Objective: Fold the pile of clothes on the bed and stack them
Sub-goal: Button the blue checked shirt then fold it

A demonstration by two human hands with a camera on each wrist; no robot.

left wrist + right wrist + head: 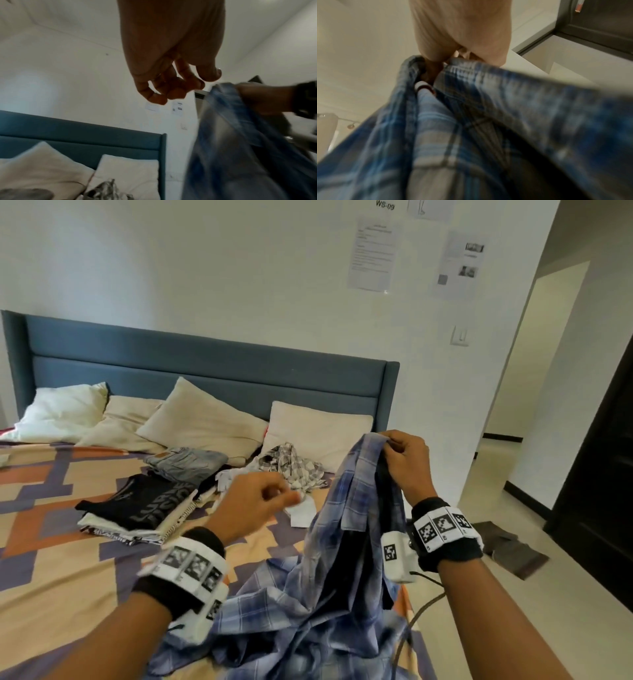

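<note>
A blue plaid shirt (342,542) hangs from my right hand (388,445), which pinches its top edge at chest height over the bed's right side; the shirt's lower part lies crumpled on the bedspread. The right wrist view shows the fingers (433,67) curled into the shirt (453,135). My left hand (274,496) hovers just left of the shirt (231,135), its fingers (173,89) loosely curled and holding nothing. A folded stack with a black printed top (144,508) lies mid-bed, folded jeans (185,462) behind it. A crumpled grey checked garment (291,465) sits by the pillows.
The bed (68,577) has a patterned orange and purple spread, several pillows (202,419) and a blue headboard (205,364). White cloth pieces (301,511) lie near the shirt. To the right are tiled floor, a dark mat (510,553) and a dark door (603,474).
</note>
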